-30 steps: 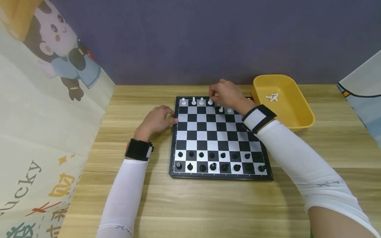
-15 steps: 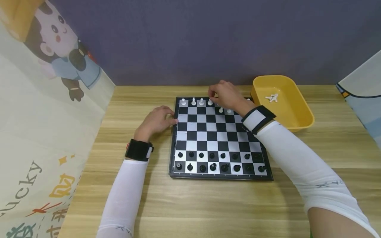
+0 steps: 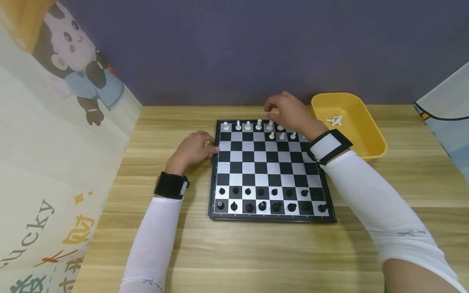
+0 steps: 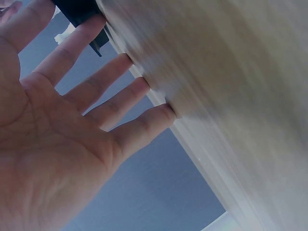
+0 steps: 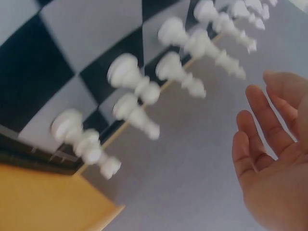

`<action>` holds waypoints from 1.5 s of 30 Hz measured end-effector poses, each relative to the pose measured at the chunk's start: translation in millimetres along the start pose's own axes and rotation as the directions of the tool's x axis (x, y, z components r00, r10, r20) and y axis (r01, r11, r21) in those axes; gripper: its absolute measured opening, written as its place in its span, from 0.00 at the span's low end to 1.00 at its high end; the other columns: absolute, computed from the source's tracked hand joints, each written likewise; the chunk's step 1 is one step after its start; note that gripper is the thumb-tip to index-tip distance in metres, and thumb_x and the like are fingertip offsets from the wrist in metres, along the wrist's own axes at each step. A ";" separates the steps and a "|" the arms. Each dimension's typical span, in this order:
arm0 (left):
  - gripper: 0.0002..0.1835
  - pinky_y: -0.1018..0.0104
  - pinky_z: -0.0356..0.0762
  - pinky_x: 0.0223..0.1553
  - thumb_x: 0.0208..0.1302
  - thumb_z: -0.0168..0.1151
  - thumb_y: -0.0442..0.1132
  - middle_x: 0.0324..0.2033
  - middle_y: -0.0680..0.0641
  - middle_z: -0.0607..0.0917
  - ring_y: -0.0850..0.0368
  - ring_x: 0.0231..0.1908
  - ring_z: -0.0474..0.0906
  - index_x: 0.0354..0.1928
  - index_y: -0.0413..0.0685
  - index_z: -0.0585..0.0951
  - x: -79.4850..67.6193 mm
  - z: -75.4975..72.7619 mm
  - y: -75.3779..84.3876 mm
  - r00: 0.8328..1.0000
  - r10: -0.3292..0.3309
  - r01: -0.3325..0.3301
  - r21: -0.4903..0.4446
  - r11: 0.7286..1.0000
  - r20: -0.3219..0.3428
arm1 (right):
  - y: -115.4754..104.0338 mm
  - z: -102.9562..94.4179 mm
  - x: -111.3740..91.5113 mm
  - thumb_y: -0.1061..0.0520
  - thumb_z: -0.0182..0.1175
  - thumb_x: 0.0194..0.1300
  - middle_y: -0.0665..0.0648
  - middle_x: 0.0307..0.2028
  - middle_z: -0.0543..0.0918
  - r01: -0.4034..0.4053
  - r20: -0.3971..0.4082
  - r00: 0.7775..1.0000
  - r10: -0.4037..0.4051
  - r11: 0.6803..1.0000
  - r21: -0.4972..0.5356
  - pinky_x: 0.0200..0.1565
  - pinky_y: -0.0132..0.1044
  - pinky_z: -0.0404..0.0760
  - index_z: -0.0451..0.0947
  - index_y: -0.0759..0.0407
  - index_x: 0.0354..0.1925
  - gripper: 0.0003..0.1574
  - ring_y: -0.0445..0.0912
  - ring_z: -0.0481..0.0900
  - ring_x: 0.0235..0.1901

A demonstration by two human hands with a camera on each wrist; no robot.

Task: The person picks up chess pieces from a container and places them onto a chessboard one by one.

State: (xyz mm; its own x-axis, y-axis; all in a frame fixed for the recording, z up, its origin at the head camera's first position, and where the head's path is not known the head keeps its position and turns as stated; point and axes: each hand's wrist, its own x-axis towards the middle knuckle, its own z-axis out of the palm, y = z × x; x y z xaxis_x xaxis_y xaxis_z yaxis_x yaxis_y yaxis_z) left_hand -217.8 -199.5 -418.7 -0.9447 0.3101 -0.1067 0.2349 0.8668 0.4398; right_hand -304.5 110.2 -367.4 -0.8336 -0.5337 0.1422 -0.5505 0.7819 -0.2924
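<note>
A black-and-white chessboard (image 3: 255,165) lies on the table. My left hand (image 3: 193,149) is at its left edge, thumb at the rim; in the left wrist view the fingers of that hand (image 4: 62,139) are spread, tips down on the wood. Over the far right part of the board, my right hand (image 3: 291,114) has relaxed fingers. The right wrist view shows that hand (image 5: 276,159) holding nothing, beside white chess pieces (image 5: 126,72) standing on the squares. White pieces (image 3: 248,126) line the far row, some hidden behind the right hand. Black pieces (image 3: 261,205) fill the two near rows.
A yellow bin (image 3: 340,99) stands at the board's far right corner, with several white pieces (image 3: 335,120) lying in it. Behind the table rises a dark blue-grey wall (image 3: 227,53). A printed cartoon sheet (image 3: 47,142) borders the left side.
My right hand has released a white chess piece in the far row and drawn back to the right, uncovering more of the white pieces. The left hand stays in place.
</note>
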 end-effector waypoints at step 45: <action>0.26 0.48 0.51 0.61 0.59 0.54 0.60 0.61 0.44 0.67 0.44 0.63 0.58 0.52 0.51 0.76 -7.3 -0.6 -11.5 1.000 0.000 0.000 -0.013 1.000 -0.005 | 71.5 -36.8 -124.1 0.49 0.53 0.64 0.56 0.33 0.78 -0.258 -0.352 0.834 0.424 0.864 0.432 0.29 0.36 0.67 0.76 0.56 0.41 0.14 0.46 0.69 0.31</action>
State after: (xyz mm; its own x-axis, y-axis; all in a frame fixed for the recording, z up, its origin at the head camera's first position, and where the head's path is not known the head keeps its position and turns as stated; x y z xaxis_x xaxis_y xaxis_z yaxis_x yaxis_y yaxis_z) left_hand -213.8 -211.9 -422.5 -0.9458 0.3081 -0.1022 0.2318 0.8615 0.4518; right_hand -242.1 244.2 -371.2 -0.9450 -0.0003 0.3270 -0.2416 0.6743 -0.6978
